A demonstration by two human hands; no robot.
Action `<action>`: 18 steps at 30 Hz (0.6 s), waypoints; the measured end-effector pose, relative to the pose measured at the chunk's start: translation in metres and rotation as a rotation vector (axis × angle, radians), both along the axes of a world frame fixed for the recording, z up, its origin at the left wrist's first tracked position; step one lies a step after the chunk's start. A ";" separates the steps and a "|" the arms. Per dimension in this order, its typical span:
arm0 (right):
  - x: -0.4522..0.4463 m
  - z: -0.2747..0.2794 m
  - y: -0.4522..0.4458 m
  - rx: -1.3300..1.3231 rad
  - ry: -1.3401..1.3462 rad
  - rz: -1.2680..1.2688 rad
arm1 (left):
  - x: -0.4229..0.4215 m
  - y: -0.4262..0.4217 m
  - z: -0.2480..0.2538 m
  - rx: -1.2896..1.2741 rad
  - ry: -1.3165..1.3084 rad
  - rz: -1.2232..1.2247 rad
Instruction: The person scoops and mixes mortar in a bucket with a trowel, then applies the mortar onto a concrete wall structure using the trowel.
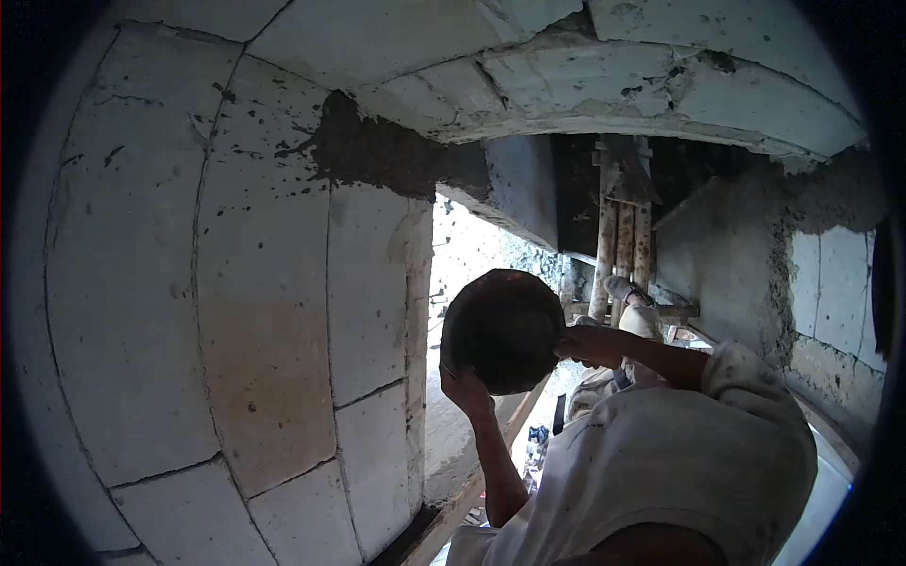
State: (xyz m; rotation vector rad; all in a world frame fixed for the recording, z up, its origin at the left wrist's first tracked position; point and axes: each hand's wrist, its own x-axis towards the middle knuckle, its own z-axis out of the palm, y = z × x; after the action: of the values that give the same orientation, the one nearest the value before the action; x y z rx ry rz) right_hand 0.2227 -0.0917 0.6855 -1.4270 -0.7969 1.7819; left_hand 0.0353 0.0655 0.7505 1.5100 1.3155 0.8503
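Note:
A round black bucket (505,325), its dark mouth facing me, hangs in front of my body between both hands. My left hand (467,391) is closed on its lower left rim, the thumb over the edge. On the opposite side my right hand (593,346) grips the rim with curled fingers. Whatever is inside the bucket is too dark to make out. To the left stands a white block wall (264,377), and dark mortar (373,146) is smeared near its upper corner.
A bright opening (472,245) lies behind the bucket, with a wooden board (462,514) along its lower side. Wooden poles (623,241) stand beyond my foot (629,291). A ledge of white blocks (604,90) spans the top. A partly plastered wall (802,274) is at right.

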 end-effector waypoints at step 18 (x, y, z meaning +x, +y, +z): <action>0.019 0.083 -0.026 0.246 0.171 -1.338 | -0.008 -0.001 -0.063 -0.294 -0.300 0.096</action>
State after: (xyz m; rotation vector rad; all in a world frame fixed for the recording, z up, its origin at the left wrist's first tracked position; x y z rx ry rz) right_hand 0.2421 -0.1174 0.7680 -1.1278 0.1123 0.6973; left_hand 0.0269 0.0644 0.6872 1.0532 1.2338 0.8642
